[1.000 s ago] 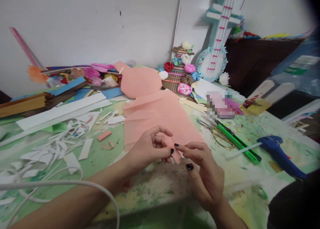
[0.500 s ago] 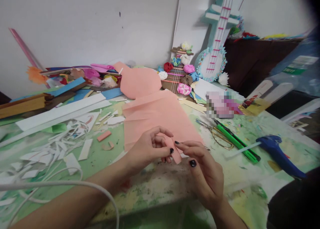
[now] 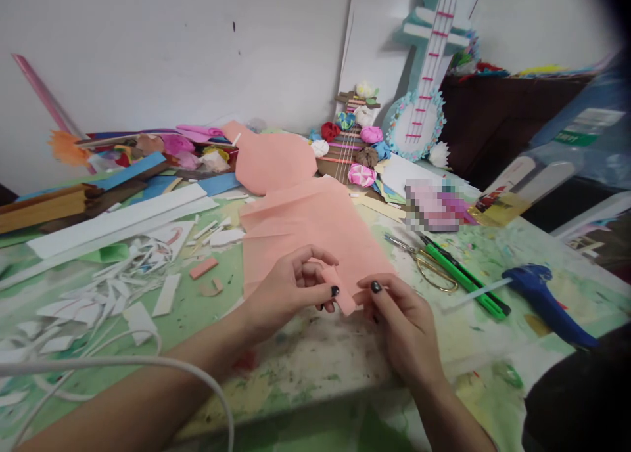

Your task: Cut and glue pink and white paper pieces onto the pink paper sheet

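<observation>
Small pink piece: narrow, flat strip (image 3: pixel 339 293), salmon pink, smooth-faced, with a squared lower end; tilted, upper end to the left, its upper part partly behind fingers.
Place of piece: above the table (image 3: pixel 315 366), at the near edge of the large pink sheet (image 3: pixel 305 222), the landmark.
Left hand (image 3: pixel 300 284): grasps the piece between thumb and fingers.
Right hand (image 3: pixel 404 314): thumb and forefinger drawn together beside the piece's lower end; whether they pinch it cannot be told.
Sheet: same salmon tone, creased on its left side, lying flat.
Container: clear plastic bottle (image 3: pixel 586 140) with a green label, far to the right of the sheet; its contents cannot be made out.
Right of sheet: gold-handled scissors (image 3: pixel 436 274), green cutter (image 3: pixel 463 278), and blue glue gun (image 3: pixel 547 304), farthest out.
Left of sheet: small pink block (image 3: pixel 204 268) and white scraps (image 3: pixel 89 307).
Beyond sheet: rounded pink cutout (image 3: pixel 276 163), near its far edge.
</observation>
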{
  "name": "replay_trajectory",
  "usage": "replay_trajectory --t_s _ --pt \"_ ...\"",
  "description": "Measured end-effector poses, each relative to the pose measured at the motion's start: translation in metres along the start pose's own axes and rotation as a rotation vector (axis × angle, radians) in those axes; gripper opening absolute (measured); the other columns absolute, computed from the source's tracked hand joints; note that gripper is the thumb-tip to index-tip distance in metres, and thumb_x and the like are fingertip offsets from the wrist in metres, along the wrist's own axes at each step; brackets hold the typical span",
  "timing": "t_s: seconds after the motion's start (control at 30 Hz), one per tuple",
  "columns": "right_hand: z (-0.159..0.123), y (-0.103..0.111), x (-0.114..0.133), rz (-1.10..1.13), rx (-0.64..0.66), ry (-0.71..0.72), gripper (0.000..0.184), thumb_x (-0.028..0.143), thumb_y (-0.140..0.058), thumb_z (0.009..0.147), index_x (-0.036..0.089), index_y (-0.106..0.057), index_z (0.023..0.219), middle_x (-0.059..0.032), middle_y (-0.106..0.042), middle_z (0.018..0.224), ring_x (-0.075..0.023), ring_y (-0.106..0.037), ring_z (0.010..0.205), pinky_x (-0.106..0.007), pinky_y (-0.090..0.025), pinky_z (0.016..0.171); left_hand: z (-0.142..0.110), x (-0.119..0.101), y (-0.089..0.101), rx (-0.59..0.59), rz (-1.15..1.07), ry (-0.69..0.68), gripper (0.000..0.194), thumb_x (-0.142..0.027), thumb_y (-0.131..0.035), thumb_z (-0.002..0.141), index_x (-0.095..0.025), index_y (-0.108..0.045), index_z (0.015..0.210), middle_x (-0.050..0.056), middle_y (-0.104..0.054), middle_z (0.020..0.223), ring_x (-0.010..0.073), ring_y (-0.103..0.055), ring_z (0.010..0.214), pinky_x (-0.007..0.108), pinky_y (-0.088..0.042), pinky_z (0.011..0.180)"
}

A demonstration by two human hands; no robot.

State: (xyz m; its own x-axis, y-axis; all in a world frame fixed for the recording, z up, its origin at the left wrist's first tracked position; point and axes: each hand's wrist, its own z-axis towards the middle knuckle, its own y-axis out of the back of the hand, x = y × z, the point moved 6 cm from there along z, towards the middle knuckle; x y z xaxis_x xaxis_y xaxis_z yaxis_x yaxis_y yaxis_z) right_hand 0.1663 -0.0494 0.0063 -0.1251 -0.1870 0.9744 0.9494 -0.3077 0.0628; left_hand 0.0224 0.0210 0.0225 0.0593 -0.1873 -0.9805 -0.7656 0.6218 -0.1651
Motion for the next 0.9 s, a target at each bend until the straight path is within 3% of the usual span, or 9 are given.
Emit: replay_trajectory --t_s 0.1,0.23,0.53,0.7,0.9 --pt "0.004 -0.012 -0.005 0.062 0.205 -0.145 0.034 0.039 -0.050 0.092 0.016 -0.063 0.071 0.0017 -0.055 0.051 -0.0085 -0.043 0.049 -0.020 -0.035 0.047 0.001 0.001 -0.002 0.015 0.003 0.004 0.030 -0.016 -0.068 0.072 -0.014 -0.053 0.098 -0.003 -0.061 0.065 0.0093 -0.060 0.056 0.022 -0.047 0.058" --pt "0.003 -0.018 -0.001 0.069 0.305 -0.146 0.037 0.038 -0.049 0.092 0.015 -0.065 0.068 -0.0001 -0.060 0.055 -0.0082 -0.040 0.050 -0.020 -0.034 0.049 0.001 -0.001 -0.003 0.016 0.064 -0.007 0.028 -0.015 -0.068 0.071 -0.014 -0.054 0.096 -0.003 -0.062 0.064 0.0096 -0.060 0.057 0.022 -0.046 0.059" --pt "0.000 -0.017 0.001 -0.154 0.288 -0.051 0.036 0.036 -0.047 0.093 0.016 -0.066 0.069 -0.0011 -0.063 0.063 -0.0089 -0.044 0.052 -0.022 -0.032 0.051 0.000 0.000 -0.002 -0.005 0.082 0.006 0.028 -0.015 -0.067 0.070 -0.015 -0.054 0.095 -0.003 -0.061 0.063 0.0101 -0.059 0.057 0.023 -0.047 0.059" --pt "0.002 -0.016 -0.001 -0.016 0.278 -0.118 0.043 0.040 -0.043 0.095 0.016 -0.064 0.065 0.0009 -0.054 0.054 -0.0091 -0.043 0.052 -0.021 -0.033 0.051 0.000 0.001 -0.004 0.033 0.078 0.013 0.029 -0.015 -0.067 0.071 -0.015 -0.054 0.096 -0.003 -0.061 0.064 0.0100 -0.059 0.056 0.023 -0.047 0.058" --pt "0.003 -0.023 -0.001 -0.056 0.332 -0.101 0.038 0.039 -0.044 0.094 0.016 -0.064 0.070 -0.0008 -0.063 0.061 -0.0094 -0.046 0.051 -0.021 -0.035 0.050 0.001 0.002 -0.006 0.062 0.112 0.015 0.027 -0.014 -0.066 0.072 -0.015 -0.053 0.096 -0.002 -0.064 0.064 0.0096 -0.059 0.057 0.021 -0.045 0.057"
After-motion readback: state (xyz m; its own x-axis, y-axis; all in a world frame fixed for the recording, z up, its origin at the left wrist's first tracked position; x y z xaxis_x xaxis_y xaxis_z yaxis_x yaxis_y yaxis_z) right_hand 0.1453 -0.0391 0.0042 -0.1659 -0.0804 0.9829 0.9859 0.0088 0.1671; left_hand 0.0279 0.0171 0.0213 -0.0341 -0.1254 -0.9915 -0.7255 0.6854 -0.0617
